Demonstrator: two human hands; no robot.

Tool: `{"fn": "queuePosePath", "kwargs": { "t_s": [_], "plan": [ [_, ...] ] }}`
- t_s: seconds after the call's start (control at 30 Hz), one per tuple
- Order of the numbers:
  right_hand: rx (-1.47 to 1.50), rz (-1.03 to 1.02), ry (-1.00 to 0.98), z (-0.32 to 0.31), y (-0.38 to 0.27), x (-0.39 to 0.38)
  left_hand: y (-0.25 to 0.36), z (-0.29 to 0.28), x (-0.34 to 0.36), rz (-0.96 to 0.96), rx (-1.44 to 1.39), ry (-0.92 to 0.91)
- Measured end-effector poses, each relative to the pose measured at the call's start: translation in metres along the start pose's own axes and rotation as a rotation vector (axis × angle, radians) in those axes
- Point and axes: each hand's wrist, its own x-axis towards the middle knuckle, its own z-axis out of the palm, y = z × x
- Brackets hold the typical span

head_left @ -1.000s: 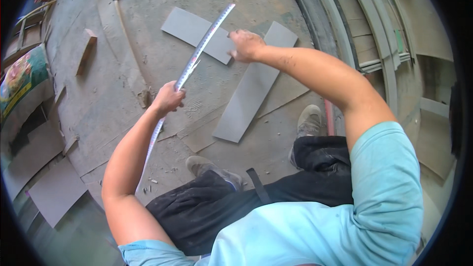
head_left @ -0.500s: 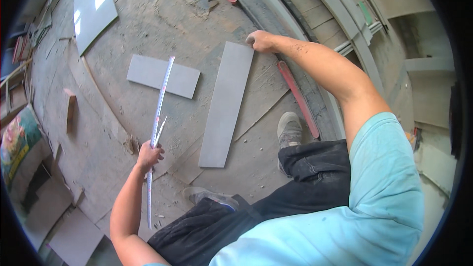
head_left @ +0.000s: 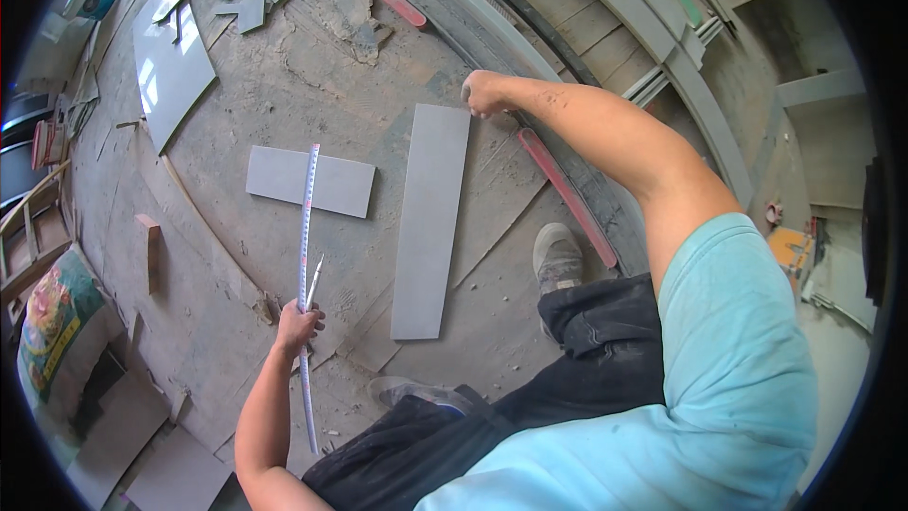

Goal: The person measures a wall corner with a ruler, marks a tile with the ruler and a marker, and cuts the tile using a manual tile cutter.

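Note:
My left hand (head_left: 299, 325) is closed around a long, thin measuring strip (head_left: 306, 208) with marks along it, and a slim silver-white pen (head_left: 315, 279) sticks out from the same grip. The strip's far end reaches over a short grey tile (head_left: 344, 187); its near end hangs toward my trousers. To the right, a long grey tile (head_left: 428, 227) lies lengthwise away from me. My right hand (head_left: 483, 95) is at its far right corner, fingers curled in and seemingly pinching the edge; the fingertips are partly hidden.
Red bars (head_left: 567, 197) lie along a metal track on the right. Large glossy tile (head_left: 175, 76) and broken pieces (head_left: 248, 14) lie far left. Nearer left are a wood block (head_left: 148, 254), a wooden strip (head_left: 213, 232) and a printed sack (head_left: 59, 317). My shoe (head_left: 558, 257) is beside the long tile.
The view has shifted and turned slightly. Both hands keep their grips, the left with the strip and pen, the right at the long tile's corner.

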Motion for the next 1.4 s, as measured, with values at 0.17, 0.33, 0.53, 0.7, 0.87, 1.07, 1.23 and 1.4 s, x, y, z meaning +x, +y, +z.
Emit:
{"fn": "queuePosePath", "kwargs": {
  "t_s": [0.17,0.33,0.53,0.7,0.87,1.07,1.23,1.4],
  "plan": [
    [0.156,0.157,0.07,-0.005,-0.015,-0.008,0.002,-0.002,-0.001,0.01,0.002,-0.001],
    [-0.178,-0.227,0.231,-0.025,-0.035,-0.013,-0.021,-0.012,0.02,0.083,-0.004,-0.01],
    [-0.127,-0.097,0.653,-0.119,0.014,-0.147,0.001,-0.013,0.015,-0.005,0.072,-0.005],
    [0.073,0.544,0.927,-0.117,0.226,-0.191,0.001,-0.005,0.033,0.042,0.069,0.103],
    [0.234,0.811,1.005,-0.107,0.309,-0.207,0.02,0.002,0.017,-0.051,0.013,0.106],
    [0.217,0.82,0.971,-0.133,0.344,-0.184,0.041,0.016,0.021,-0.078,0.127,0.134],
    [0.18,0.852,0.933,-0.146,0.366,-0.177,0.033,0.023,0.032,-0.053,0.293,0.153],
    [0.164,0.79,0.941,-0.159,0.381,-0.173,0.009,0.018,0.039,0.008,0.268,0.247]
  ]
}}
